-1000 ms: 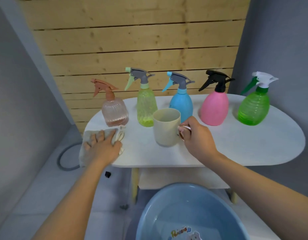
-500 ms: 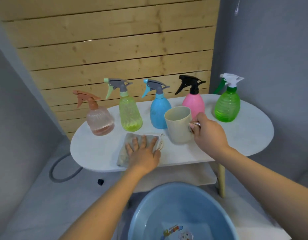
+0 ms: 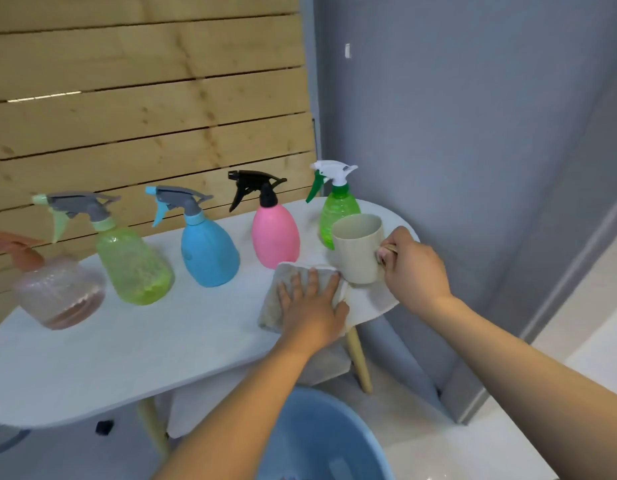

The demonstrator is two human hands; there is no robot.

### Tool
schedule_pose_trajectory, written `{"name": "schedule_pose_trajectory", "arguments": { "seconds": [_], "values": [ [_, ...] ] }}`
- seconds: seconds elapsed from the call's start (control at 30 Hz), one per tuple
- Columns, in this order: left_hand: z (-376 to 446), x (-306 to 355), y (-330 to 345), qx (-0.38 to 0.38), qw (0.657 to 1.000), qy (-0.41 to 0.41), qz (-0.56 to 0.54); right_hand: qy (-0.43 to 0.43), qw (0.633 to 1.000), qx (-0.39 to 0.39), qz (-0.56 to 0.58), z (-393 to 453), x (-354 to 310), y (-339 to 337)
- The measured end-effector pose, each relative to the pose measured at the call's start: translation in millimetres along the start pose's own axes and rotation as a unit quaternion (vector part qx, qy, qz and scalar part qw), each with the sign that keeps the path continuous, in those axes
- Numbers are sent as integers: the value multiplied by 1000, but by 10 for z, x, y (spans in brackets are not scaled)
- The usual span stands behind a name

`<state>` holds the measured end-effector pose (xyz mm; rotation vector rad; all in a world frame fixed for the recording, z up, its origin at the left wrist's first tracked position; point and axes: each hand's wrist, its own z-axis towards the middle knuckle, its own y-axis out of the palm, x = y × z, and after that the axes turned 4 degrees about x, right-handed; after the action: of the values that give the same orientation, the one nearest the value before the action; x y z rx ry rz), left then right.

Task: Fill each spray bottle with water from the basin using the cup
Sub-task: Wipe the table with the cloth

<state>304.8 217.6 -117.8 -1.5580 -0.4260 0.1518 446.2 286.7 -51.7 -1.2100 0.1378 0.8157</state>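
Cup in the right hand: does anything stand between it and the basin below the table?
Nothing visible does. The right hand holds the cup by its handle at the table edge, beside the cloth under the left hand. The basin sits open on the floor below.

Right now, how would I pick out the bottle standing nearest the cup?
Find the white oval table before the wooden slat wall. Five spray bottles stand in a row along its back; follow them to the right end. There, just behind the beige cup, is the green bottle, the only one with a white sprayer head.
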Motion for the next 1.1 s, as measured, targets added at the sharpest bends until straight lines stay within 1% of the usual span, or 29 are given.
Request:
{"name": "schedule_pose_trajectory", "arguments": {
  "seconds": [0.03,0.07,0.17,0.37,0.53,0.77,0.87,0.97,1.03,1.1],
  "values": [
    [11,-2,5,-4,1000,-5,1,-4,1000,10,0,-3,-7,14],
    [124,195,38,-9,1000,7,3,12,1000,20,-12,48,143,-75],
    [238,435,62,-16,1000,23,4,24,999,43,-22,114,273,-156],
    [529,801,115,-25,997,73,13,58,996,67,-26,235,572,-299],
    [518,768,134,-32,993,106,40,82,995,64,-12,250,662,-298],
    [75,465,135,-7,985,167,53,91,994,51,22,207,517,-278],
    [-155,235,144,0,984,167,66,91,995,37,29,133,413,-290],
    [-304,-41,125,12,987,143,69,73,997,13,36,53,302,-271],
    [-355,-167,87,22,992,112,55,56,997,-4,50,-1,237,-234],
    [-323,-198,37,19,997,58,38,44,997,-18,54,-33,181,-184]
  ]
}}
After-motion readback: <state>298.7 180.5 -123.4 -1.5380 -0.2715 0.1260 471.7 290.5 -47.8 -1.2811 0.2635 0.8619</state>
